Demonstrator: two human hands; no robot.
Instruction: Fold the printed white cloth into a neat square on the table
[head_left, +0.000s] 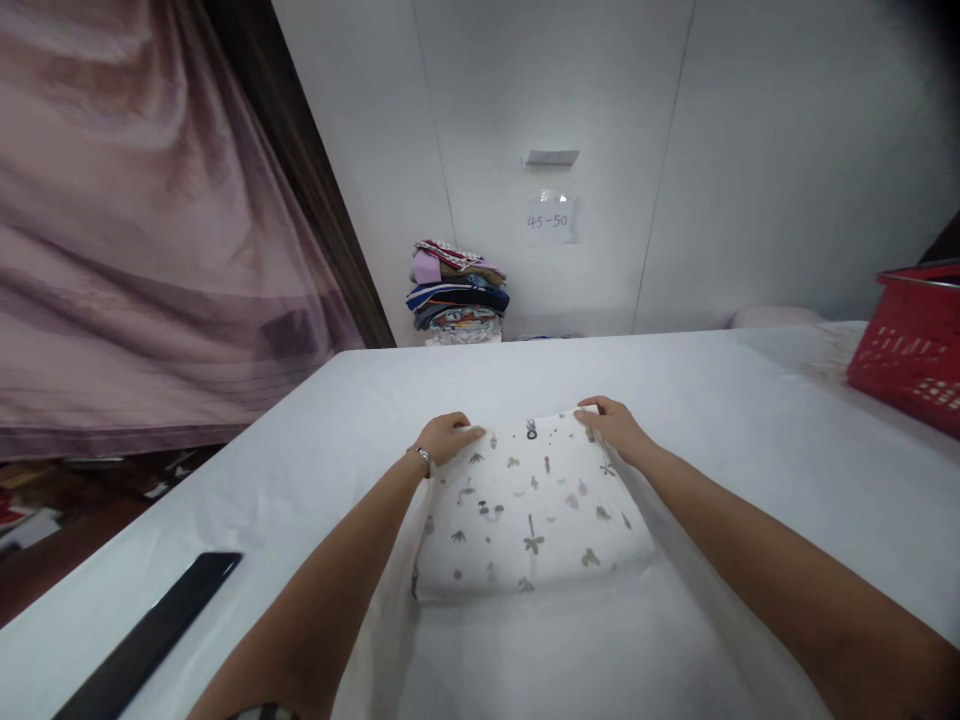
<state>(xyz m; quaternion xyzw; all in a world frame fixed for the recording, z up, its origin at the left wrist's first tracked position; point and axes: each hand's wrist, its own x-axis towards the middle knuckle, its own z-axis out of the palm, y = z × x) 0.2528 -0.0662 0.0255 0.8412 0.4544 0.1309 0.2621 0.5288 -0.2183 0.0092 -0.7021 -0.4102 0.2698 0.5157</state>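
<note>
A white cloth with a small leaf and figure print (532,510), folded into a rough rectangle, lies on the white table in front of me. My left hand (448,438), with a bracelet at its wrist, pinches the cloth's far left corner between thumb and fingers. At the far right corner, my right hand (609,422) grips the edge the same way, thumb on top. The far edge is slightly raised between both hands. Plain whitish material (540,650) spreads below the cloth's near edge, though I cannot tell what it is.
A long dark flat object (150,635) lies on the table (345,440) at the left. Folded clothes (457,290) are stacked beyond the far edge, beside a wall paper (551,221) reading 45-50. A red basket (911,340) stands at right, a pink curtain (150,220) hangs left.
</note>
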